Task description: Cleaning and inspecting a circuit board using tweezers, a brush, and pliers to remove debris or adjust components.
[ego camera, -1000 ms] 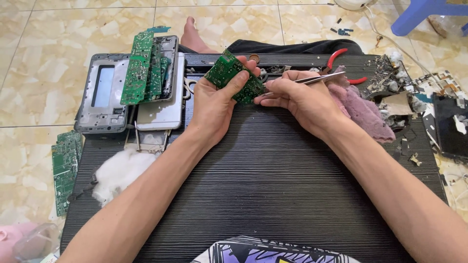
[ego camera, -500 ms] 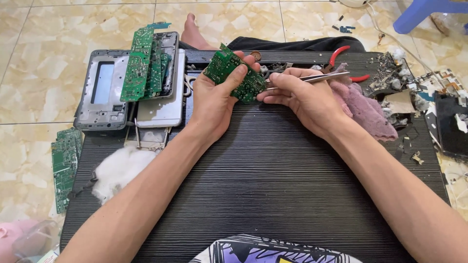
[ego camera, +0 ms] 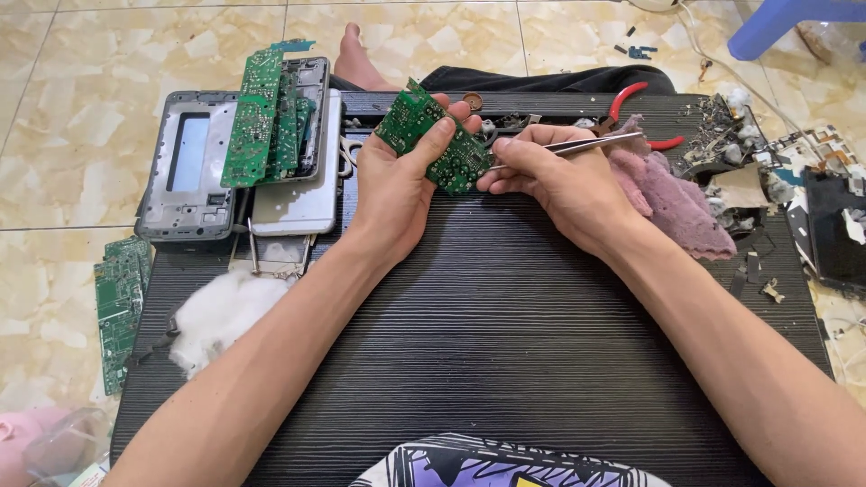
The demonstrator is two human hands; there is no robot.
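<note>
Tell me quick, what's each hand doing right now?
Left hand: closed on a green circuit board, held up off the black table.
Right hand: closed on metal tweezers, tips at the board's edge.

Both forearms bare from elbow down, no sleeves in view. Left hand [ego camera: 392, 185] bare: no glove, no ring, no watch or band at wrist. Right hand [ego camera: 561, 180] likewise bare, wrist unadorned. Fingernails short, unpainted. Garment with bold printed pattern [ego camera: 505, 462] at bottom edge of view: white ground, purple patches, black outlines, small yellow spot. Dark black trouser leg [ego camera: 559, 81] shows beyond far edge of work surface. Bare foot [ego camera: 354, 61] beside it, no sock or shoe.
</note>
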